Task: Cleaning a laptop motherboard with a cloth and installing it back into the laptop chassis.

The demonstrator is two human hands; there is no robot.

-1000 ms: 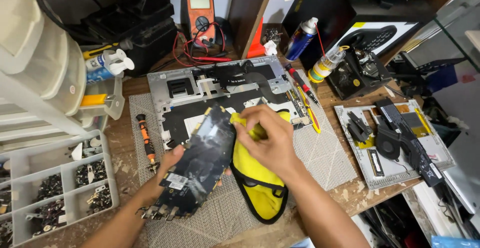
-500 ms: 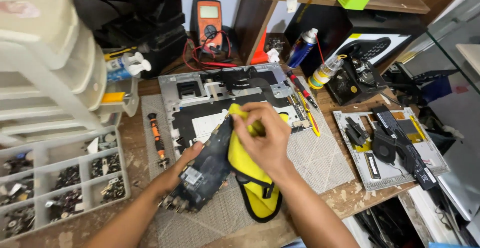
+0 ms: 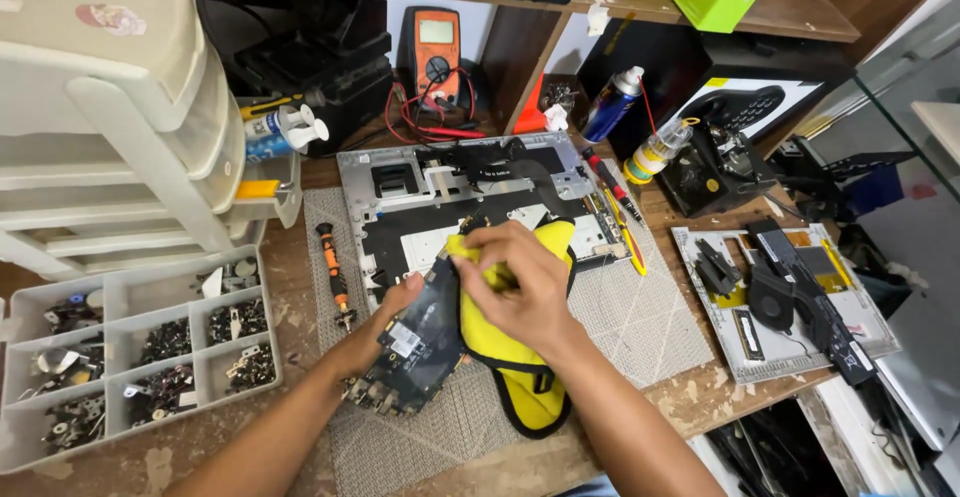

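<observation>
- The left hand [image 3: 385,322] is gripping a dark circuit board [image 3: 420,342] from its left edge, holding it tilted above the grey mat [image 3: 640,322].
- The right hand [image 3: 520,292] is closing on a yellow cloth [image 3: 500,347] and pressing it against the board's upper end; the cloth's black-edged tail is hanging down onto the mat.
- Just behind the hands, an opened silver laptop shell [image 3: 400,182] is lying flat, partly hidden by the cloth and fingers.
- One orange-handled screwdriver [image 3: 335,272] is lying to the left of the shell, on the mat's edge.
- One orange meter [image 3: 436,47] with red and black leads is standing at the back.
- Two spray cans are sitting there: a blue one [image 3: 612,105] to the right of the meter, a white one [image 3: 280,129] to its left.
- One grey sorting tray [image 3: 120,357] of small metal parts is sitting well to the left.
- One grey panel [image 3: 790,302], carrying a fan and loose parts, is lying on the right, apart from the hands.
- Cream plastic drawers [image 3: 110,127] are towering over the tray.
</observation>
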